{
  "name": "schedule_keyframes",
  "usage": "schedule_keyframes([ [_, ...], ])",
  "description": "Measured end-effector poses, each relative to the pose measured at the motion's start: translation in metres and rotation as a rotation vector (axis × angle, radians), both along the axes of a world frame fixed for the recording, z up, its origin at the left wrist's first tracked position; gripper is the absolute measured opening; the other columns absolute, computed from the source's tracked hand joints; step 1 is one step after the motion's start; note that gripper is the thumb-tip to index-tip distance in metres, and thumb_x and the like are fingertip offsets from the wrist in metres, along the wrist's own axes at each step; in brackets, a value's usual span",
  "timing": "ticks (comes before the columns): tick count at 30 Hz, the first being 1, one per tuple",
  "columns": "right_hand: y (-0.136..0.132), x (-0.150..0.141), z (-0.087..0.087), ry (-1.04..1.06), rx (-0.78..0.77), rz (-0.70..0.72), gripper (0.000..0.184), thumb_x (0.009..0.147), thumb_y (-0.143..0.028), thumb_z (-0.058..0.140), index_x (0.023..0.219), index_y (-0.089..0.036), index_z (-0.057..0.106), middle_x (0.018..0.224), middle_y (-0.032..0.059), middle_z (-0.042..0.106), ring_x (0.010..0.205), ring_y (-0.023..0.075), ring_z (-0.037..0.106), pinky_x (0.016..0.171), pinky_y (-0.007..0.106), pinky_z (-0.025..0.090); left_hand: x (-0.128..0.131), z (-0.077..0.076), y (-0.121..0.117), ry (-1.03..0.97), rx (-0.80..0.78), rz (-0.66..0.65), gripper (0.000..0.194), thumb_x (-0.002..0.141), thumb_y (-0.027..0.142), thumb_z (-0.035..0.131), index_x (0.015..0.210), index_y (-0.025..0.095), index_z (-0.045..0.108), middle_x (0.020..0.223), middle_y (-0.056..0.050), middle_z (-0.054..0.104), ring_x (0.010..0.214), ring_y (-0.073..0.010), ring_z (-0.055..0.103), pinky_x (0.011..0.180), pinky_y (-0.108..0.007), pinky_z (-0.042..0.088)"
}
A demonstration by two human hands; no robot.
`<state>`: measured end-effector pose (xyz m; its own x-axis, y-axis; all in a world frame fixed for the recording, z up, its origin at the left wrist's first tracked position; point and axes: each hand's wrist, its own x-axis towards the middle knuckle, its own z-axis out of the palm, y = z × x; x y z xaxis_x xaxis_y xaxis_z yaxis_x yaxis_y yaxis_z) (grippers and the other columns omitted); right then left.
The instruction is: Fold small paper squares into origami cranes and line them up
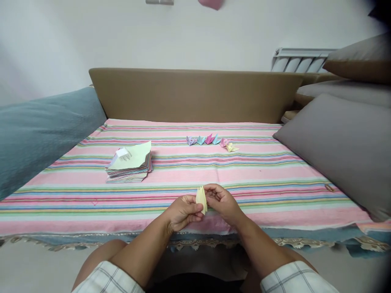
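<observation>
A small piece of pale yellow folded paper (200,199) is held upright over the striped cloth. My left hand (186,211) pinches its lower left part, thumb in front. My right hand (222,201) is closed with curled fingers at the paper's upper right edge; its fingertips are partly hidden behind the paper. Farther back lies a row of several small origami pieces (209,139) in purple, teal, pink and blue, with a yellow origami piece (231,147) at the right end.
Left of my hands sits a stack of colored paper sheets (134,162) with a small white object (123,154) on top. A striped cloth (171,162) covers the sofa seat. Grey cushions (339,146) stand at right, a blue armrest (51,126) at left, a brown backrest (195,95) behind.
</observation>
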<state>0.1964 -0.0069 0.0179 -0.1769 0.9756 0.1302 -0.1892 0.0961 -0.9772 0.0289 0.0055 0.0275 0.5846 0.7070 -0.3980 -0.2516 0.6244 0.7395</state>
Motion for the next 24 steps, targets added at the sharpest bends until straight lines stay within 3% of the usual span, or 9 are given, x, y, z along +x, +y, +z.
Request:
schedule_keyframes([
  [4, 0.001, 0.006, 0.004, -0.271, 0.266, -0.079, 0.040, 0.075, -0.029, 0.063, 0.115, -0.028, 0.056, 0.109, 0.0051, 0.052, 0.080, 0.0132, 0.053, 0.070, 0.028, 0.047, -0.001, 0.001, 0.000, 0.089, 0.000, 0.023, 0.039, 0.044, 0.027, 0.087, 0.072, 0.009, 0.065, 0.054, -0.001, 0.061, 0.046, -0.0076, 0.057, 0.045, -0.016, 0.051],
  [13, 0.003, 0.012, 0.009, -0.643, 0.739, -0.244, 0.032, 0.079, -0.021, 0.059, 0.110, -0.028, 0.060, 0.101, 0.0059, 0.060, 0.098, 0.0206, 0.053, 0.085, 0.038, 0.046, -0.005, -0.001, -0.003, 0.126, 0.027, 0.024, 0.037, 0.046, 0.028, 0.085, 0.071, 0.009, 0.064, 0.054, -0.002, 0.061, 0.046, -0.0074, 0.056, 0.046, -0.016, 0.049],
  [24, 0.003, 0.014, 0.011, -0.771, 0.855, -0.223, 0.007, 0.077, -0.020, 0.057, 0.084, -0.021, 0.060, 0.090, 0.0058, 0.060, 0.086, 0.0190, 0.055, 0.075, 0.035, 0.046, -0.010, 0.004, -0.001, 0.207, 0.174, -0.048, 0.040, 0.050, 0.030, 0.084, 0.080, 0.010, 0.066, 0.063, -0.002, 0.065, 0.049, -0.0074, 0.056, 0.051, -0.018, 0.047],
])
